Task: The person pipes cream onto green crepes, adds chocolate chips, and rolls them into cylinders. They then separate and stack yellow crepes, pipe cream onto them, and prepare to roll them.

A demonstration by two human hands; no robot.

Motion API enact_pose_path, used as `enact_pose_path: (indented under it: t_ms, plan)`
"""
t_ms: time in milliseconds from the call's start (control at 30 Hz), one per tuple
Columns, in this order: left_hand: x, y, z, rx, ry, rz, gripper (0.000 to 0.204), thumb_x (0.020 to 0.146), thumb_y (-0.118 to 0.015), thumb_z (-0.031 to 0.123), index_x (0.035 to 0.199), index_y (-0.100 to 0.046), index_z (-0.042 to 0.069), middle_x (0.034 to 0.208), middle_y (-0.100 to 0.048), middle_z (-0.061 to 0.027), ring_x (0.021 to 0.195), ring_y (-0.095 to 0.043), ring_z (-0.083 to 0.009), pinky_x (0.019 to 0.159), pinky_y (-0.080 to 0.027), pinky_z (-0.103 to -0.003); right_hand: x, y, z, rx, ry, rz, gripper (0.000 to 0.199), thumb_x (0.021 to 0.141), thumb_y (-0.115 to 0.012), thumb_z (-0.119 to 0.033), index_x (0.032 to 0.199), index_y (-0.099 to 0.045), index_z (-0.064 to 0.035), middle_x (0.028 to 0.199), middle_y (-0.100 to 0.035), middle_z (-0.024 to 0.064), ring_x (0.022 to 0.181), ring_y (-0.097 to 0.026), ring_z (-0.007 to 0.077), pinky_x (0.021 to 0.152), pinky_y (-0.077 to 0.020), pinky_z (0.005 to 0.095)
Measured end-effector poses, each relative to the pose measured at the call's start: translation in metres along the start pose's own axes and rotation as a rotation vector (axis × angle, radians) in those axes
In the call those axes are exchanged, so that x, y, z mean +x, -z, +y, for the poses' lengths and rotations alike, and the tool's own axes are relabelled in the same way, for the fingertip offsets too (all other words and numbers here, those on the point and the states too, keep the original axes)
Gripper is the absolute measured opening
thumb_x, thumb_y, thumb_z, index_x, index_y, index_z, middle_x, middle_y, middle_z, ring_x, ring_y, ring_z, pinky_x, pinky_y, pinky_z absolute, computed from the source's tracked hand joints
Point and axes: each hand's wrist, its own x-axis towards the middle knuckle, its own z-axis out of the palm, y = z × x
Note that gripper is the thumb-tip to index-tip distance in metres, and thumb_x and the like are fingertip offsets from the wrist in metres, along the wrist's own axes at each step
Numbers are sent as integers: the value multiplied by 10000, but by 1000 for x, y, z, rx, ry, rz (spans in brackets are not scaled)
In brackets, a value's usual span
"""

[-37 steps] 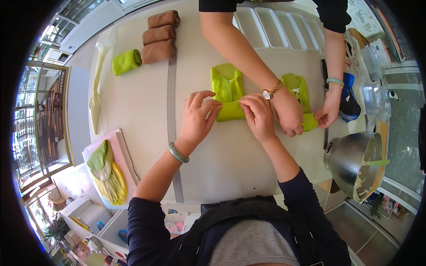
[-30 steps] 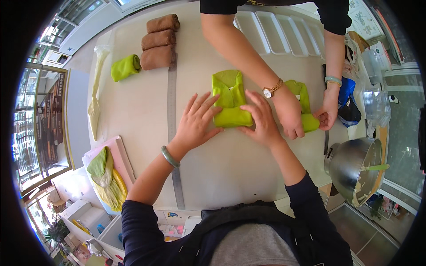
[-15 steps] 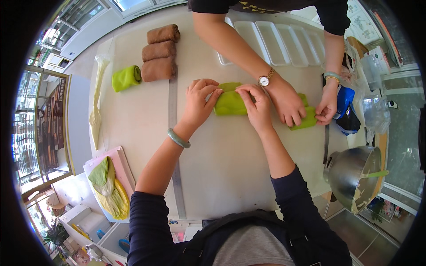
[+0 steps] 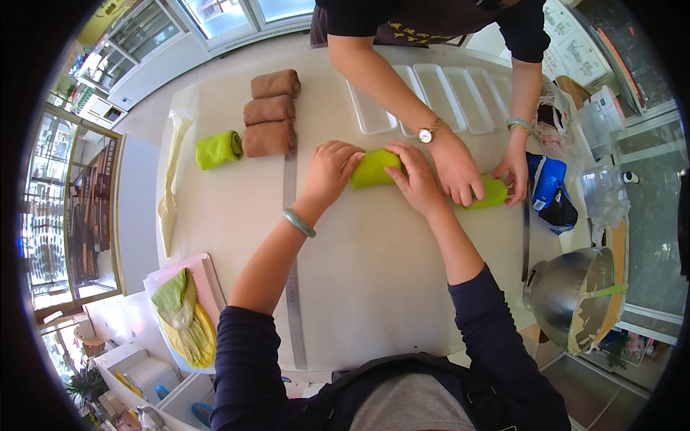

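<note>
The left hand (image 4: 333,171) has its fingers curled, the tips and thumb drawn near each other at the left end of the green roll (image 4: 375,170); whether they pinch it, I cannot tell. The right hand (image 4: 418,177) is clamped on the roll's other end, thumb on the near side and fingers over the far side. So the green roll lies between the two hands, on the pale table (image 4: 381,287). A green bracelet (image 4: 299,223) circles the wrist below the left hand.

Just to the right of the right hand, a co-worker's two hands (image 4: 460,170) are at a second green roll (image 4: 492,192), one wearing a watch (image 4: 425,135) at its wrist. Beyond the right hand, white trays (image 4: 445,97) stand in a row. Farther right of it are a blue package (image 4: 550,187) and, nearer the body, a tilted steel bowl (image 4: 568,294).

Left of the left hand and farther off, three brown rolls (image 4: 269,138) sit in a column, with another green roll (image 4: 215,150) beside them. A metal strip (image 4: 293,309) runs just left of the left hand, and a piping bag (image 4: 167,208) lies well to its left
</note>
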Motion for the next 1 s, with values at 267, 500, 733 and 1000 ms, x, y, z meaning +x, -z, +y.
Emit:
enact_pose_path:
  t_ms: [267, 500, 733, 1000]
  plan:
    - [0, 0, 11, 148, -110, 90, 734, 714, -867, 300, 1372, -608, 104, 1237, -662, -146, 1246, -551, -361, 1094, -407, -473, 3, 4, -22, 7, -145, -11, 707, 835, -842, -128, 1446, -490, -84, 1444, -531, 168, 1323, -533, 379, 1115, -435, 455]
    - [-67, 106, 15, -485, 180, -87, 665, 875, -765, 58, 1463, -456, 84, 1281, -604, -145, 1123, -649, -247, 880, -582, -363, 42, -14, -109, 599, -353, -163, 725, 835, -838, -40, 1464, -484, -103, 1387, -542, 116, 1230, -602, 277, 921, -562, 391]
    - [-62, 292, -94, -477, 307, -30, 770, 868, -791, 49, 1535, -407, 86, 1303, -614, -142, 1123, -646, -200, 910, -568, -345, 228, -132, -173, 460, 115, -139, 737, 798, -717, 114, 1446, -471, -135, 1438, -445, 118, 1289, -558, 274, 1065, -514, 377]
    - [-25, 264, -217, -534, 543, -15, 434, 1114, -465, 392, 1460, -567, 151, 1313, -618, -45, 1215, -575, -186, 1037, -472, -342, 296, -208, -130, -297, 230, -267, 506, 829, -623, 45, 1282, -574, -173, 1180, -683, 90, 1204, -600, 322, 1055, -413, 508]
